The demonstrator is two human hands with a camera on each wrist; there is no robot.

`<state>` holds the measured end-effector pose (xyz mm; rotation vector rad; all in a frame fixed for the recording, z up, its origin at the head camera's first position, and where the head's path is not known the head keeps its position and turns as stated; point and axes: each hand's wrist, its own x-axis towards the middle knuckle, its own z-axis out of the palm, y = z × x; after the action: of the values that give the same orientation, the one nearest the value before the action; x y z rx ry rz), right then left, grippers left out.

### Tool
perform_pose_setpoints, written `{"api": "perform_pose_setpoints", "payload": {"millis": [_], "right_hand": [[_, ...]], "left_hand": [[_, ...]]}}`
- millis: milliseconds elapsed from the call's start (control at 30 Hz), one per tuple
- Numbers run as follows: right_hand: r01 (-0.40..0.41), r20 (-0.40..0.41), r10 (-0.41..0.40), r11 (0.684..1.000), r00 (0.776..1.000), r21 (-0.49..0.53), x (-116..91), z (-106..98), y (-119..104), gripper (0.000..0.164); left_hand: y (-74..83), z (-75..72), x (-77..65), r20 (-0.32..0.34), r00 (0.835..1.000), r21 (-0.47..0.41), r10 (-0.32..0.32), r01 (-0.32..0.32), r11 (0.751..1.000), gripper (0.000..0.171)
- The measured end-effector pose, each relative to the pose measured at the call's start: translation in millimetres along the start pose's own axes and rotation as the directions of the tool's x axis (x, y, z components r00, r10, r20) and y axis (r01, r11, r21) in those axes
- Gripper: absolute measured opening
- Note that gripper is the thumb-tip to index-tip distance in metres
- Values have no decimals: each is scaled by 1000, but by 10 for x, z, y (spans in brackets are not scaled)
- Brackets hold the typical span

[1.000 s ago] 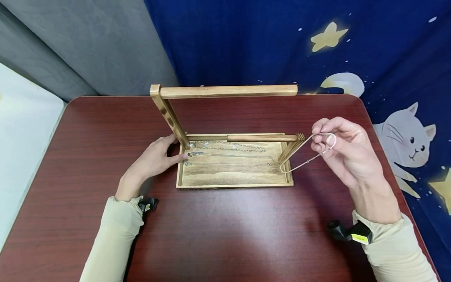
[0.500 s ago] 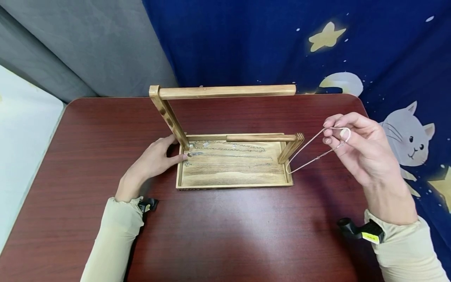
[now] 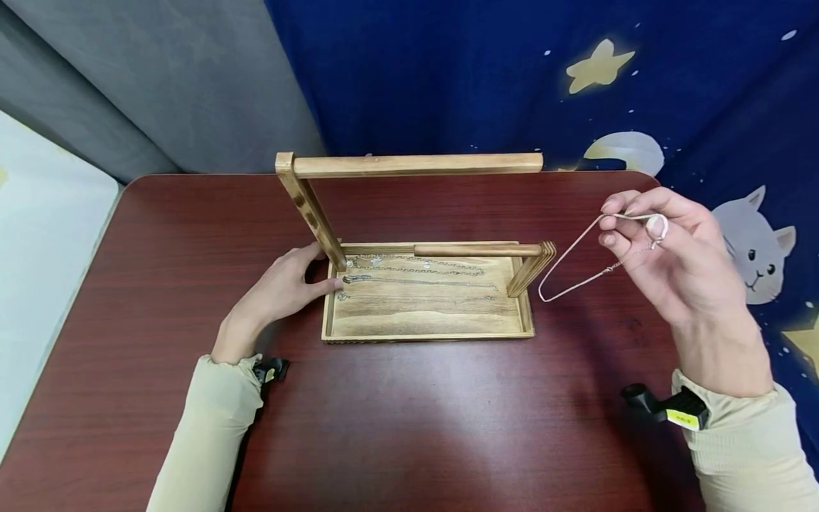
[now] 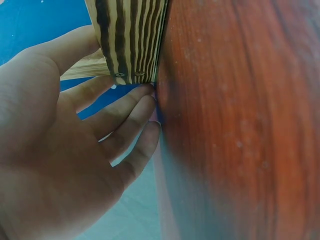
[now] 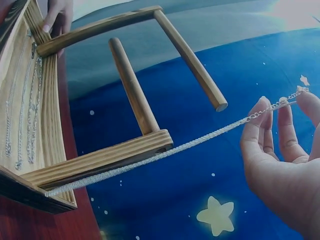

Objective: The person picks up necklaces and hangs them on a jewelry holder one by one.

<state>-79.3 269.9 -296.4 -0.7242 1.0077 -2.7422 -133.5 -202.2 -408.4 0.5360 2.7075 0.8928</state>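
My right hand (image 3: 687, 263) pinches a thin silver necklace (image 3: 579, 284) between thumb and fingertips, right of a wooden jewelry stand (image 3: 429, 334). The necklace hangs in a narrow loop, its lower end beside the stand's short post. In the right wrist view, small clasp links (image 5: 257, 114) show at the fingertips. My left hand (image 3: 275, 288) grips the left end of the stand's tray, thumb on the rim and fingers around the back corner. Several chains (image 3: 419, 270) lie side by side in the tray.
A tall wooden arm with a long upper bar (image 3: 416, 166) rises from the tray's left end, and a lower bar (image 3: 476, 250) tops the right post (image 3: 531, 270). The dark red table (image 3: 409, 427) meets a blue curtain (image 3: 448, 71) behind.
My right hand has moved right and slightly up with the necklace, drawing its loop away from the stand's right post. The left hand and the stand stay put.
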Motion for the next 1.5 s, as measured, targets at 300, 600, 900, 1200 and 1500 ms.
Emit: {"api": "perform_pose_setpoints", "payload": {"millis": [300,600,900,1200,1500], "right_hand": [[-22,-101,17,998,995,-50,103,-33,-13,23],[-23,-179,-5,988,984,-155,250,-25,42,23],[7,-208,-74,952,975,-307,404,22,118,20],[6,-221,-92,932,971,-361,523,70,184,18],[12,-201,-91,931,975,-365,637,157,245,11]], "left_hand": [[7,-5,5,-8,1000,1,16,-16,1000,49],[3,0,-2,-14,1000,4,13,-13,1000,47],[9,0,1,-19,1000,1,17,-17,1000,48],[3,9,8,-21,999,-5,26,-26,1000,48],[4,8,-1,-23,1000,11,20,-20,1000,49]]}}
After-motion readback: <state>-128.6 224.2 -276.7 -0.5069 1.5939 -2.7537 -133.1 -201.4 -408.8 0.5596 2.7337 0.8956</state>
